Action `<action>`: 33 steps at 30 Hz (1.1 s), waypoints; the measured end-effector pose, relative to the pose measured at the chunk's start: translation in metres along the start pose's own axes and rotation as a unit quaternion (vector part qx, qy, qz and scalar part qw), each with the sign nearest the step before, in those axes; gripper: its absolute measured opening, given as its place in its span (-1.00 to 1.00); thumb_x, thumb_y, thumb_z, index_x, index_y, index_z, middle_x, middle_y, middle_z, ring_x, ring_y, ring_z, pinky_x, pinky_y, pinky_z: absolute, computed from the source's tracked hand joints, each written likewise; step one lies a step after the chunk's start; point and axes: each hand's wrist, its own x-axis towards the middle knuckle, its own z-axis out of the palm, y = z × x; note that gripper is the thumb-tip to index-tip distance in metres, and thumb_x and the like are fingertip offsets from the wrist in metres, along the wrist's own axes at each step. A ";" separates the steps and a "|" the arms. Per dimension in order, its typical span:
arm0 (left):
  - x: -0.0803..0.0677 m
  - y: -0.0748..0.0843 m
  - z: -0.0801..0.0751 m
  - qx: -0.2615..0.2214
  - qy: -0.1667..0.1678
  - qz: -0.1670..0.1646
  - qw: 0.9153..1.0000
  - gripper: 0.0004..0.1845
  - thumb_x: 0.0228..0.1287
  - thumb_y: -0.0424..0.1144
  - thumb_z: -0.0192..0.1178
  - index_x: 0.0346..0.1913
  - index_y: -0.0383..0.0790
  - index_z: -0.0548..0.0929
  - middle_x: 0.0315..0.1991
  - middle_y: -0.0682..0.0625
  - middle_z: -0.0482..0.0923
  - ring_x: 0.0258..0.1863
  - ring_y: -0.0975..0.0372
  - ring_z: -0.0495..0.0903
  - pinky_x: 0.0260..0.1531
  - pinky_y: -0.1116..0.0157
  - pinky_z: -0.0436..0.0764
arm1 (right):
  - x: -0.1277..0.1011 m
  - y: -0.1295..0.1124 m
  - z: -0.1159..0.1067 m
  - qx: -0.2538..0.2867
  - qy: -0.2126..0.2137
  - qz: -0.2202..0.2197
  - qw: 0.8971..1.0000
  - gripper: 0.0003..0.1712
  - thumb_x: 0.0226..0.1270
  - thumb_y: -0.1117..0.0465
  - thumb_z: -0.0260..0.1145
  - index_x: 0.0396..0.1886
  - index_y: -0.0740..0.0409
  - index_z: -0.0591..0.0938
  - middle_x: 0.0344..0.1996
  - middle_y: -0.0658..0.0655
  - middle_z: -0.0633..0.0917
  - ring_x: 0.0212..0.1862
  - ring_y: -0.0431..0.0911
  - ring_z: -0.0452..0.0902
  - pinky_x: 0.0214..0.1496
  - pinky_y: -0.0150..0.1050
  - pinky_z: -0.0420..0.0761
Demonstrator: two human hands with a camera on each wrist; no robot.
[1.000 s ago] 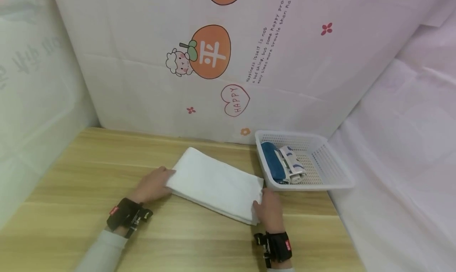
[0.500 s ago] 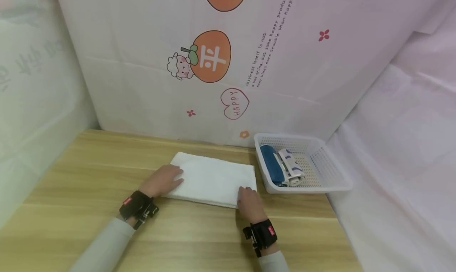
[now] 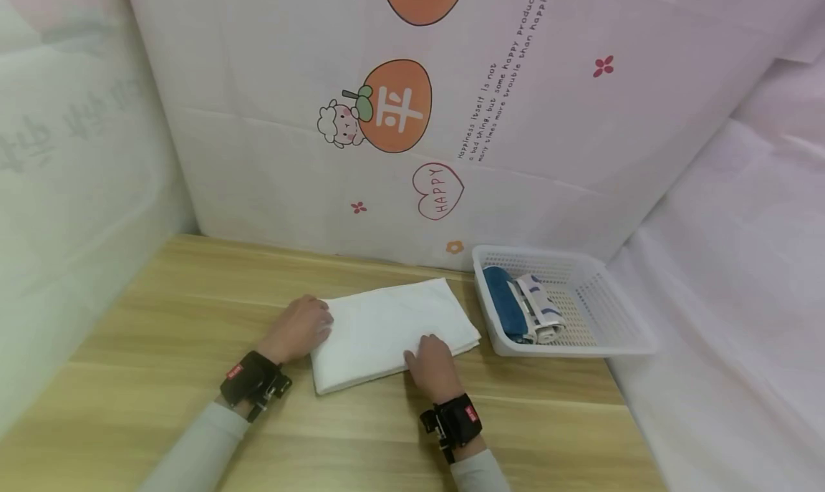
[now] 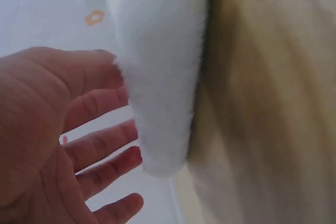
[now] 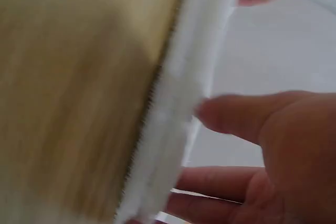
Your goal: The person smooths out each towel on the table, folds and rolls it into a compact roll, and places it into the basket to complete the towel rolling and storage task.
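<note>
A folded white towel (image 3: 387,327) lies flat on the wooden table, slanted so that its right end sits farther back. My left hand (image 3: 296,331) rests at the towel's left end, fingers reaching over the top. In the left wrist view those fingers (image 4: 102,145) are spread and fairly straight, with their tips at the plush towel's (image 4: 157,77) edge. My right hand (image 3: 433,367) touches the front edge right of the middle. In the right wrist view its thumb (image 5: 231,114) meets the towel's (image 5: 168,98) top, and its fingers extend over it.
A white plastic basket (image 3: 625,313) stands at the back right, close beside the towel's right end. It holds a blue roll of cloth (image 3: 505,302) and a patterned white roll (image 3: 541,309) on its left side. White printed sheets (image 3: 271,155) wall the table behind and at both sides.
The towel has turned counter-clockwise, its left end coming nearer and its right end moving back. My right hand has gone from its right end to the front edge; the left hand reaches farther onto it.
</note>
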 end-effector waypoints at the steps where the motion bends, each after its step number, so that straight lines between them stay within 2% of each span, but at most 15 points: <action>1: 0.000 0.000 0.002 0.002 -0.001 -0.002 1.000 -0.85 0.32 -0.30 0.30 -0.14 -0.27 0.76 -0.05 -0.19 0.70 0.05 -0.08 0.59 0.16 -0.08 0.55 | 0.001 -0.002 0.002 0.001 -0.003 0.003 1.000 -0.64 0.41 0.21 0.31 -0.47 0.45 0.57 -0.51 0.27 0.56 -0.39 0.15 0.56 -0.28 0.01 0.59; 3: -0.001 0.001 0.004 0.003 0.001 0.000 1.000 -0.88 0.32 -0.31 0.28 -0.19 -0.26 0.77 -0.17 -0.13 0.73 -0.05 -0.04 0.62 0.08 -0.04 0.59 | 0.007 0.000 0.005 -0.008 -0.008 0.008 1.000 -0.59 0.45 0.18 0.28 -0.36 0.55 0.58 -0.41 0.37 0.59 -0.27 0.25 0.59 -0.11 0.08 0.60; 5: -0.004 0.007 0.005 0.007 0.002 0.004 1.000 -0.90 0.31 -0.30 0.28 -0.26 -0.25 0.77 -0.27 -0.10 0.74 -0.14 -0.03 0.64 0.02 -0.03 0.61 | 0.015 0.009 0.007 -0.008 -0.026 0.010 1.000 -0.53 0.48 0.17 0.25 -0.16 0.66 0.57 -0.20 0.52 0.62 -0.04 0.35 0.59 0.14 0.13 0.55; 8: -0.011 0.025 0.005 0.029 -0.009 0.011 0.999 -0.87 0.27 -0.21 0.33 -0.36 -0.20 0.76 -0.38 -0.04 0.74 -0.21 0.00 0.64 0.02 0.00 0.58 | 0.028 0.028 0.009 0.012 -0.065 0.002 0.998 -0.40 0.48 0.19 0.23 0.18 0.72 0.44 0.19 0.64 0.50 0.33 0.41 0.38 0.47 0.16 0.30; 10: -0.018 0.041 0.004 0.033 -0.026 0.015 0.999 -0.83 0.22 -0.15 0.38 -0.39 -0.19 0.76 -0.42 0.00 0.73 -0.24 0.03 0.59 0.00 0.03 0.54 | 0.036 0.041 0.011 0.032 -0.091 -0.001 0.995 -0.32 0.49 0.20 0.21 0.34 0.68 0.32 0.36 0.62 0.37 0.48 0.39 0.20 0.56 0.14 0.15; 12: -0.026 0.057 0.005 0.027 -0.044 0.020 0.998 -0.80 0.19 -0.10 0.42 -0.41 -0.18 0.75 -0.47 0.04 0.69 -0.32 0.11 0.53 -0.08 0.09 0.51 | 0.042 0.051 0.011 0.047 -0.112 -0.012 0.993 -0.32 0.50 0.21 0.20 0.40 0.62 0.29 0.42 0.57 0.31 0.53 0.37 0.11 0.59 0.13 0.10; 14: -0.032 0.073 0.007 0.021 -0.058 0.028 0.998 -0.78 0.15 -0.07 0.45 -0.44 -0.15 0.76 -0.52 0.09 0.63 -0.38 0.18 0.46 -0.19 0.14 0.50 | 0.047 0.057 0.011 0.062 -0.128 -0.030 0.989 -0.34 0.49 0.24 0.21 0.42 0.57 0.30 0.45 0.54 0.29 0.54 0.38 0.07 0.59 0.15 0.10; 19: -0.041 0.103 0.014 0.029 -0.082 0.071 0.994 -0.74 0.08 0.00 0.50 -0.53 -0.07 0.70 -0.60 0.18 0.47 -0.50 0.30 0.38 -0.30 0.25 0.50 | 0.056 0.062 0.007 0.105 -0.153 -0.067 0.980 -0.35 0.47 0.32 0.22 0.46 0.48 0.30 0.49 0.48 0.26 0.55 0.43 -0.02 0.57 0.23 0.08; 22: -0.044 0.112 0.017 0.024 -0.087 0.093 0.992 -0.74 0.03 -0.01 0.52 -0.50 -0.08 0.69 -0.56 0.18 0.44 -0.51 0.32 0.35 -0.38 0.33 0.45 | 0.060 0.060 0.005 0.110 -0.160 -0.077 0.978 -0.35 0.47 0.32 0.23 0.47 0.45 0.30 0.50 0.44 0.26 0.56 0.42 -0.04 0.57 0.24 0.07; 26: -0.045 0.117 0.016 0.013 -0.090 0.094 0.991 -0.75 -0.07 -0.09 0.56 -0.39 -0.09 0.71 -0.47 0.16 0.47 -0.46 0.31 0.40 -0.45 0.37 0.40 | 0.062 0.054 0.002 0.114 -0.164 -0.072 0.977 -0.34 0.50 0.26 0.22 0.48 0.41 0.30 0.53 0.40 0.23 0.58 0.36 -0.06 0.58 0.22 0.05; 28: -0.045 0.117 0.014 0.012 -0.089 0.085 0.992 -0.73 -0.16 -0.17 0.58 -0.37 -0.10 0.71 -0.45 0.14 0.48 -0.45 0.29 0.42 -0.45 0.36 0.40 | 0.058 0.048 -0.001 0.116 -0.151 -0.075 0.979 -0.37 0.50 0.21 0.23 0.46 0.39 0.35 0.52 0.39 0.26 0.57 0.31 0.04 0.58 0.19 0.10; 30: -0.047 0.115 0.014 0.017 -0.082 0.076 0.994 -0.70 -0.22 -0.24 0.57 -0.35 -0.10 0.71 -0.43 0.13 0.48 -0.44 0.28 0.42 -0.44 0.34 0.39 | 0.049 0.037 -0.007 0.122 -0.128 -0.083 0.981 -0.44 0.49 0.20 0.26 0.38 0.36 0.45 0.44 0.38 0.40 0.51 0.26 0.22 0.53 0.15 0.24; 33: -0.052 0.112 0.017 0.024 -0.061 0.066 0.996 -0.68 -0.24 -0.33 0.52 -0.31 -0.13 0.69 -0.38 0.11 0.43 -0.40 0.26 0.38 -0.43 0.35 0.36 | 0.025 0.014 -0.018 0.114 -0.105 -0.099 0.983 -0.64 0.46 0.18 0.30 0.16 0.23 0.64 0.13 0.21 0.68 0.19 0.06 0.58 0.24 0.01 0.58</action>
